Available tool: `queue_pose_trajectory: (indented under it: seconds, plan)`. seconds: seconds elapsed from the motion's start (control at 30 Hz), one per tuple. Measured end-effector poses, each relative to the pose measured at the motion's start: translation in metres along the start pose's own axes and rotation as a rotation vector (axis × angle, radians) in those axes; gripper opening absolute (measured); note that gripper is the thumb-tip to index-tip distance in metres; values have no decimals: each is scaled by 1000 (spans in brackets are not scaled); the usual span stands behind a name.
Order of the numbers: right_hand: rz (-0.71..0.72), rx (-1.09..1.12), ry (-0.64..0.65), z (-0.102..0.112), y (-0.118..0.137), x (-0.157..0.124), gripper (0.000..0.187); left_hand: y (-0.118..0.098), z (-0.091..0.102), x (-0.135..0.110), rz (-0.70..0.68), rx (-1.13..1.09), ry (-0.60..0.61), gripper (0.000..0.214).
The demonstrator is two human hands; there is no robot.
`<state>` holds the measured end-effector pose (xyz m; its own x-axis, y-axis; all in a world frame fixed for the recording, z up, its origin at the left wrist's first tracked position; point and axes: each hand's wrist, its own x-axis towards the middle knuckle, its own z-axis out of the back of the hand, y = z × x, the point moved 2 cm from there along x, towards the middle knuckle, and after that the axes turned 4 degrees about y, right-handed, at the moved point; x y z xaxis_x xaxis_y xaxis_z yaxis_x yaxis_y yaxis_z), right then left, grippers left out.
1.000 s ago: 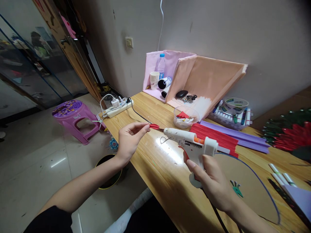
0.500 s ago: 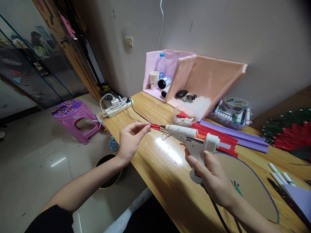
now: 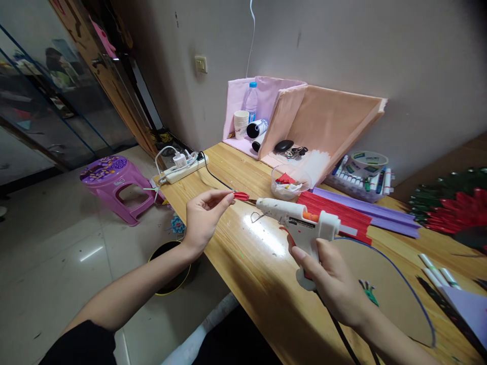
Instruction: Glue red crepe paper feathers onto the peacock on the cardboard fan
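Note:
Between the thumb and fingers of my left hand (image 3: 205, 218) a small red folded strip (image 3: 241, 196) is pinched, sticking out to the right. It looks like crepe paper, but its exact kind is hard to tell. My right hand (image 3: 331, 279) is wrapped round the grip of a white hot glue gun (image 3: 300, 218), which has an orange glue stick in its back and a red trigger. The gun's nozzle points left and lies at the strip's free end; whether they touch I cannot tell. Both are held above the wooden table (image 3: 236, 253).
Behind the gun lie red crepe paper (image 3: 342, 218) and purple paper (image 3: 388, 218). A clear bowl (image 3: 281, 190) of scraps stands nearby. A round cardboard piece (image 3: 399, 284) lies right, markers (image 3: 433, 268) beyond it. A power strip (image 3: 186, 170) sits at the left edge, a pink stool (image 3: 122, 192) below.
The glue gun in my right hand has moved slightly left, bringing its nozzle nearer the red strip's end. My left hand has barely moved and still pinches the strip.

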<state>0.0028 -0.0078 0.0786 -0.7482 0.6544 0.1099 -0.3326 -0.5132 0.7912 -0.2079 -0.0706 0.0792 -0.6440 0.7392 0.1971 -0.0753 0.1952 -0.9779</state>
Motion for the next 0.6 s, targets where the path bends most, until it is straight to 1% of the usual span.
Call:
queue_pose_trajectory:
  seconds: [0.23, 0.3, 0.37, 0.4, 0.43, 0.5, 0.57, 0.6]
  plan:
    - [45, -6, 2, 1, 4, -1, 33, -1, 2, 2, -26, 7, -9, 19]
    - [33, -15, -20, 0, 2, 1, 30, -2, 6, 4, -39, 7, -25, 20]
    - [4, -3, -53, -5, -3, 9, 29, -4, 13, 7, -46, -6, -63, 20]
    - [-9, 21, -62, -11, -6, 17, 29, -5, 17, 9, -42, -25, -86, 20]
    - [-27, 51, -104, -18, -10, 27, 30, -7, 22, 10, -26, -56, -103, 21]
    - [-39, 84, -167, -37, -17, 55, 32, -10, 31, 14, 36, -158, -116, 21]
    - [-43, 35, -228, -61, -21, 89, 31, -14, 36, 16, 131, -287, -100, 21]
    - [-46, -17, -224, -73, -22, 106, 31, -17, 38, 16, 179, -344, -89, 21]
